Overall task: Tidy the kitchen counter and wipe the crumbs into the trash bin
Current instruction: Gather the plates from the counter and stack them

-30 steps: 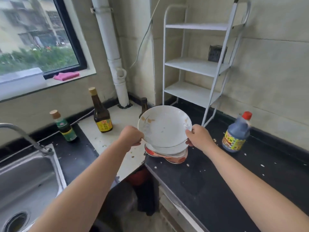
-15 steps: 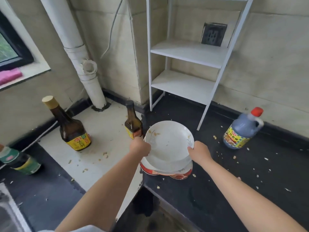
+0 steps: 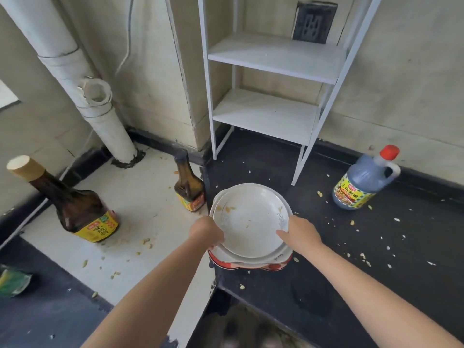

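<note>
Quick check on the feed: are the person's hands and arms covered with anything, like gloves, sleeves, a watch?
Nothing worn shows: the left hand and right hand are bare, without gloves, rings or watch. Both forearms are uncovered down to the frame edge, with no sleeve cuffs in view.

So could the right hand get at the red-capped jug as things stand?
Probably not yet: the right hand grips the plate stack. Once freed, only crumb-strewn counter separates it from the red-capped jug.

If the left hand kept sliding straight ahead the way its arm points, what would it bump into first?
Probably the small brown bottle just beyond the left hand, which grips the stacked plates by the rim. Depth is unclear; it might slip past along the plates.
</note>
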`<action>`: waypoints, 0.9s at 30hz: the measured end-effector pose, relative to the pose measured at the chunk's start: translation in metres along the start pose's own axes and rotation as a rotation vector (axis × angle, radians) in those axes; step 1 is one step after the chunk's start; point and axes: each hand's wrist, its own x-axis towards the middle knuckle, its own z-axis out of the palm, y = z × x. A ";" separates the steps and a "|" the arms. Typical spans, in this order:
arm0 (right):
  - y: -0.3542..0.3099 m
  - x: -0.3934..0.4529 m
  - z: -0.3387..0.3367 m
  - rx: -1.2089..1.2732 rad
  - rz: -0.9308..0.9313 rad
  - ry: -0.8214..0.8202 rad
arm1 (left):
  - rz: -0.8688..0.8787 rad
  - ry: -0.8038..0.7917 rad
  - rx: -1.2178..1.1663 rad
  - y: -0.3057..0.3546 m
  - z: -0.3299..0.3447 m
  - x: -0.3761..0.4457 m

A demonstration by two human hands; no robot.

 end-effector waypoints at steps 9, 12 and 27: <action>0.009 0.011 -0.008 -0.031 -0.036 -0.011 | -0.005 -0.043 0.069 0.009 -0.012 -0.001; 0.018 0.015 -0.007 0.118 0.037 0.067 | -0.009 0.108 0.053 0.002 -0.015 0.005; 0.013 0.042 0.014 0.861 0.206 -0.165 | 0.026 -0.162 -0.368 -0.009 0.005 0.030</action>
